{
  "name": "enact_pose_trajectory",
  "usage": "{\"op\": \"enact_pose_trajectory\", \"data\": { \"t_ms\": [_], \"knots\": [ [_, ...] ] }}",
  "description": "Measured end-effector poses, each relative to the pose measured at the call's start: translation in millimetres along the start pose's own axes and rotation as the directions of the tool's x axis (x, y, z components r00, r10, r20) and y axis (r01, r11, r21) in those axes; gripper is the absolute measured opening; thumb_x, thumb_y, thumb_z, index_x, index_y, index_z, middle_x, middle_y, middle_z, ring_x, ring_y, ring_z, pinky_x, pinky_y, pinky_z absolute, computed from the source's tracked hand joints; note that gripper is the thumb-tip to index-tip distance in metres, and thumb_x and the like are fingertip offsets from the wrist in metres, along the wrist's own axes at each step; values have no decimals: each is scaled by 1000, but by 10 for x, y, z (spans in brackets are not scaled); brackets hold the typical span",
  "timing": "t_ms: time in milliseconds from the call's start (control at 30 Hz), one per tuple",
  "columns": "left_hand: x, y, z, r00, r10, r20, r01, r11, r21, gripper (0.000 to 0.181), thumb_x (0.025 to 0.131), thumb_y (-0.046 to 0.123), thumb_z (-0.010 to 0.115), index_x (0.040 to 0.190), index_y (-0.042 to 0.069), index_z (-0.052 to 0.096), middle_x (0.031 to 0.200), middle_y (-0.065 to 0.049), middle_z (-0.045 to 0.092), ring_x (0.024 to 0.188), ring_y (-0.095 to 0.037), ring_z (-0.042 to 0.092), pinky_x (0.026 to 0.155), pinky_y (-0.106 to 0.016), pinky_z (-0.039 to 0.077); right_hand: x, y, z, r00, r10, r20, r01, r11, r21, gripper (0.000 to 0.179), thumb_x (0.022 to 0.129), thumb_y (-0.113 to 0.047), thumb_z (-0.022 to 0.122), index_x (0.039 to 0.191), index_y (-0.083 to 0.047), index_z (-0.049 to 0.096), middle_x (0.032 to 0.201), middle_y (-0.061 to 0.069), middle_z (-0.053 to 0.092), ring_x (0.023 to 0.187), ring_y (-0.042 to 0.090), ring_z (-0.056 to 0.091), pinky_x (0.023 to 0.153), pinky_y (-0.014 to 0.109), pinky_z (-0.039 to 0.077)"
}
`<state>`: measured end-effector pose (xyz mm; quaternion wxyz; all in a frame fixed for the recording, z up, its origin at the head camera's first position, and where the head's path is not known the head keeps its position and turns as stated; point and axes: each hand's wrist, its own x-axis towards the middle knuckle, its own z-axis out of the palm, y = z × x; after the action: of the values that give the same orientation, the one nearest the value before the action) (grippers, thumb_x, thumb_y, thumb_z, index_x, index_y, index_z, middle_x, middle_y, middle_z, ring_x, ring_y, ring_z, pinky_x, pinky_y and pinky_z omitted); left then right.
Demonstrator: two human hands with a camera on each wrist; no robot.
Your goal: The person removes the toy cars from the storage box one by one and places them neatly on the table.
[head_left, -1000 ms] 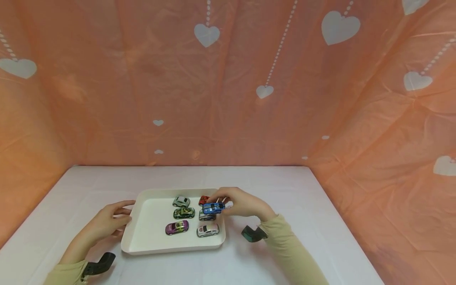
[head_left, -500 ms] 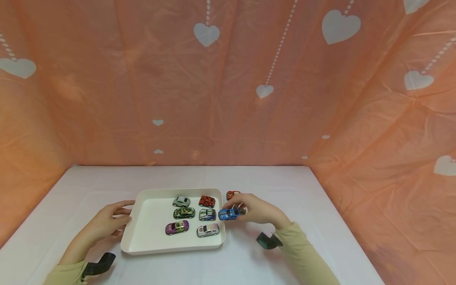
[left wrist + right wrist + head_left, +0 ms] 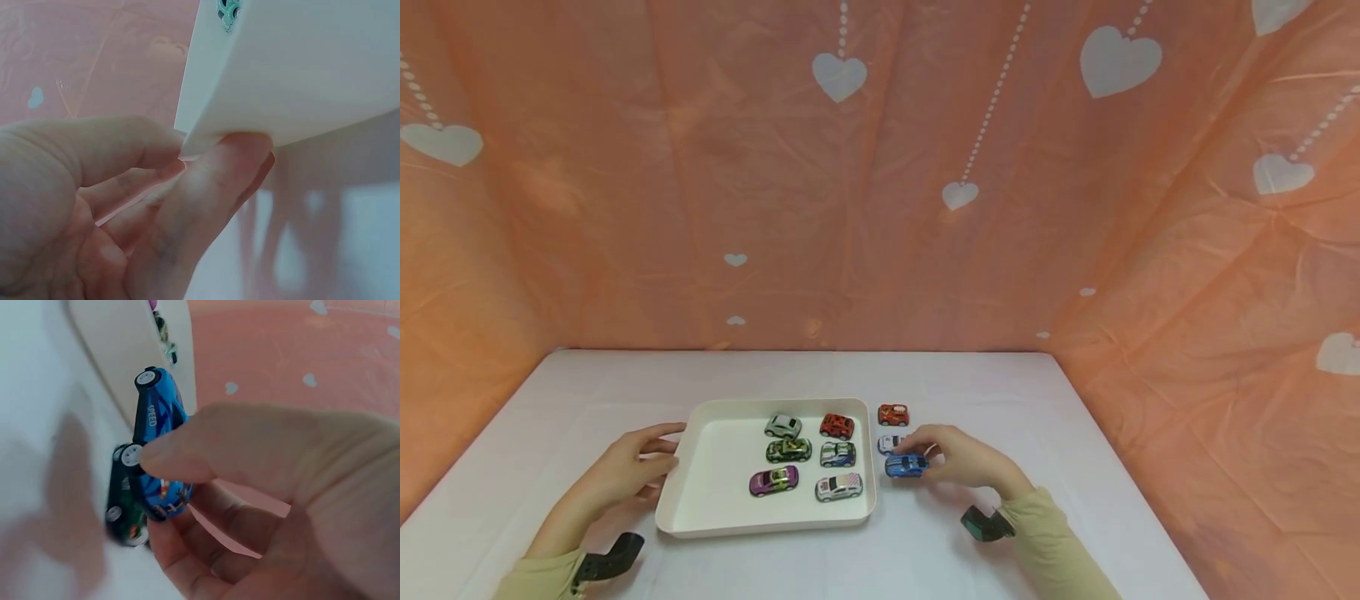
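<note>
My right hand (image 3: pixel 961 454) pinches a blue toy car (image 3: pixel 906 466) just beyond the right side of the white tray (image 3: pixel 707 508). In the right wrist view, thumb and fingers hold the blue car (image 3: pixel 159 431) by its sides, with a dark green toy car (image 3: pixel 122 503) partly hidden behind it. A white toy car (image 3: pixel 889 444) on the table is partly covered by the right fingers. My left hand (image 3: pixel 631 462) grips the tray's left edge; in the left wrist view its digits meet the tray wall (image 3: pixel 300 75) near a corner.
Inside the tray are a grey car (image 3: pixel 783 426), a camouflage car (image 3: pixel 788 450), a purple car (image 3: pixel 774 481), a red car (image 3: pixel 837 427), a striped car (image 3: pixel 837 454) and a pale car (image 3: pixel 838 487). Another red car (image 3: pixel 893 414) stands right of the tray. An orange curtain (image 3: pixel 880 250) hangs behind.
My right hand has carried the blue car from above the tray's right part out over its right rim, then slightly nearer me. The left hand and tray have stayed put.
</note>
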<state>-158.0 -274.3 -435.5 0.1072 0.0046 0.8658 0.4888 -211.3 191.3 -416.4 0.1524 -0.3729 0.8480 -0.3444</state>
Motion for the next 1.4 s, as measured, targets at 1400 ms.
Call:
{"op": "enact_pose_trajectory", "data": {
  "t_ms": [1400],
  "knots": [
    [-17, 6, 1, 1000, 12, 6, -12, 999, -30, 57, 92, 1, 56, 142, -10, 31, 119, -35, 53, 79, -26, 66, 56, -36, 52, -30, 200, 253, 989, 146, -32, -146, 989, -16, 47, 72, 9, 66, 112, -16, 68, 117, -3, 62, 112, 19, 52, 99, 41, 40]
  ]
}}
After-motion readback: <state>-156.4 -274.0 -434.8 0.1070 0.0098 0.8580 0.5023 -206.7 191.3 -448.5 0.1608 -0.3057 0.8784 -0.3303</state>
